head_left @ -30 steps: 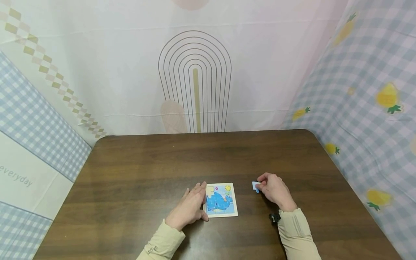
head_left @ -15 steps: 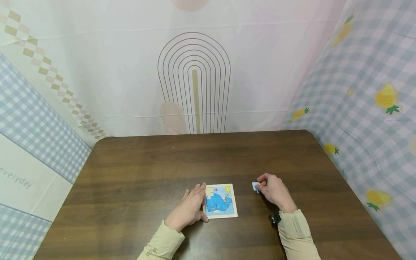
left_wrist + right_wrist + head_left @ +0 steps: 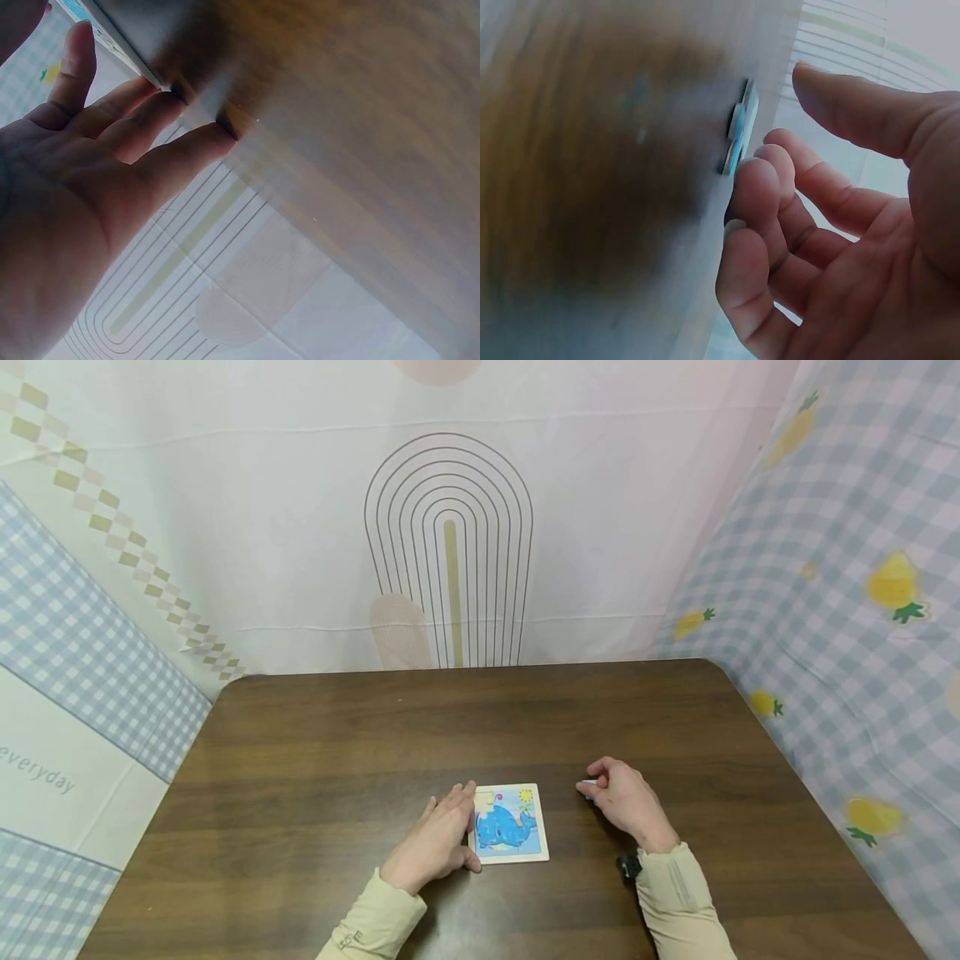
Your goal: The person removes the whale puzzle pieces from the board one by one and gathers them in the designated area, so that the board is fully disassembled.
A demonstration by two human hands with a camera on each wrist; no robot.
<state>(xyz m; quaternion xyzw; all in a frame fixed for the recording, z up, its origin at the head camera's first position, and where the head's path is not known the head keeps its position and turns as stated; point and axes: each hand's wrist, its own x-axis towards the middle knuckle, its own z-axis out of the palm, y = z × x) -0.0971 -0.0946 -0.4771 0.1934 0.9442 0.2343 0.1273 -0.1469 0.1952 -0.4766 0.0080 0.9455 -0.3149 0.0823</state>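
A square jigsaw puzzle board (image 3: 513, 859) with a pale frame lies on the table, showing a blue whale-like animal and a yellow sun or flower. My left hand (image 3: 438, 839) rests along its left side, fingers stretched out, thumb at the lower left corner. In the left wrist view, fingertips touch the board's edge (image 3: 124, 46). To the right, my right hand (image 3: 628, 802) is over a small light-blue puzzle piece (image 3: 740, 124), mostly hidden by the fingers in the head view. The right wrist view shows this piece flat on the table, the thumb apart from it and loosely bent fingers beside it.
The brown wooden table (image 3: 322, 735) stretches around both hands. A white patterned curtain (image 3: 300, 527) hangs behind its back edge, and checked cloth (image 3: 847, 635) with pineapples borders the right side. A black device (image 3: 628, 868) is strapped at my right wrist.
My right hand has shifted slightly left and away from me over the puzzle piece, covering more of it. The left hand and the board stay in place.
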